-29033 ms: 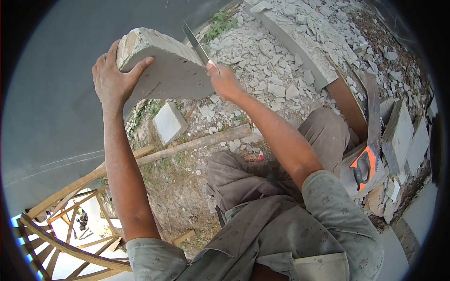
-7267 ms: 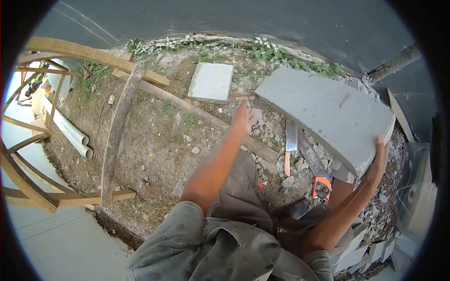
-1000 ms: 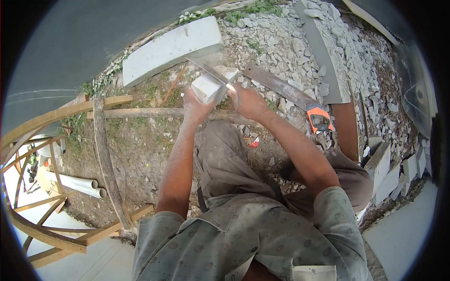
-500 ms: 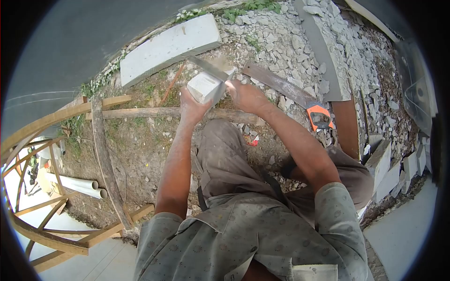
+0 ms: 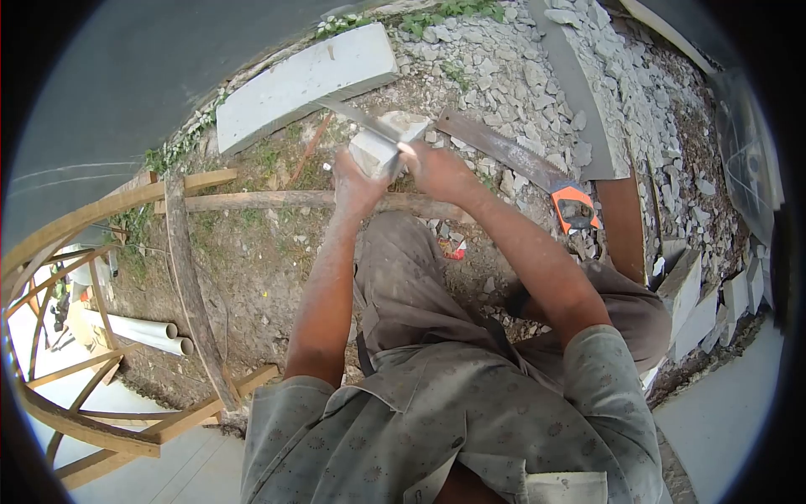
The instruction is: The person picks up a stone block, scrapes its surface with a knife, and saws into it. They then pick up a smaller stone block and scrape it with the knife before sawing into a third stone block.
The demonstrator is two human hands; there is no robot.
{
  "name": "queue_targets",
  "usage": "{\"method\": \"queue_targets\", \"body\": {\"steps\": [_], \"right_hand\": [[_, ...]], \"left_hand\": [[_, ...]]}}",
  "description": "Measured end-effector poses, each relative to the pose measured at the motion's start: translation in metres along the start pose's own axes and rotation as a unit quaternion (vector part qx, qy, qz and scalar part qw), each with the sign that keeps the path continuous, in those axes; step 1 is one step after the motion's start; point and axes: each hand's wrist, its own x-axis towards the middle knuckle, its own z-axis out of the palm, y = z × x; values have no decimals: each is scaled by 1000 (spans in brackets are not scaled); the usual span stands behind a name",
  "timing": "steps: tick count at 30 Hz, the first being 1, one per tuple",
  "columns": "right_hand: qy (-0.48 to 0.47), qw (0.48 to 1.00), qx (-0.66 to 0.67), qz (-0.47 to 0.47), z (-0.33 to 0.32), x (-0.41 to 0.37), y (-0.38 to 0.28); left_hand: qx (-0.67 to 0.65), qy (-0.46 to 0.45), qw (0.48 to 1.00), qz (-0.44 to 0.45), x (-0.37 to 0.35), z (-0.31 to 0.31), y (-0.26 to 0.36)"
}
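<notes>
My left hand [image 5: 360,183] is wrapped round the near end of a pale, light concrete block [image 5: 369,153], fingers along its sides. My right hand [image 5: 442,173] is closed at the near end of a long flat metal blade [image 5: 361,119]; its handle is hidden in the fist. The blade lies across the block and points up and left, its tip overlapping the large white block in this view. Beyond the blade, a rough pale piece [image 5: 405,126] shows. A handsaw [image 5: 512,160] with an orange grip lies on the rubble to the right of my right hand.
A large white block [image 5: 306,84] lies along the dark wall. Broken rubble [image 5: 504,80] covers the ground ahead and right. A wooden pole [image 5: 260,201] crosses behind my wrists. Curved timber framing [image 5: 92,218] and white pipes [image 5: 143,330] are at left; upright slabs [image 5: 684,290] stand at right.
My left hand and the block have shifted slightly right. The blade has slid up and left, and more of the rough piece beyond it shows. A small pale chip now appears beside my left hand.
</notes>
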Motion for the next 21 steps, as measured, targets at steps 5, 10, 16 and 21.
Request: {"method": "queue_targets", "body": {"steps": [5, 10, 16, 21], "right_hand": [[59, 996, 66, -2, 1, -8, 12], [-31, 994, -14, 107, 3, 16, 17], [-51, 994, -14, 93, 21, 11, 31], [38, 997, 12, -66, -1, 0, -11]], "left_hand": [[-4, 6, 1000, 20, -7, 0, -26], [40, 9, 999, 16, 2, -4, -15], [-35, -12, 999, 21, 1, -9, -12], [2, -2, 998, 59, 2, 3, -13]]}}
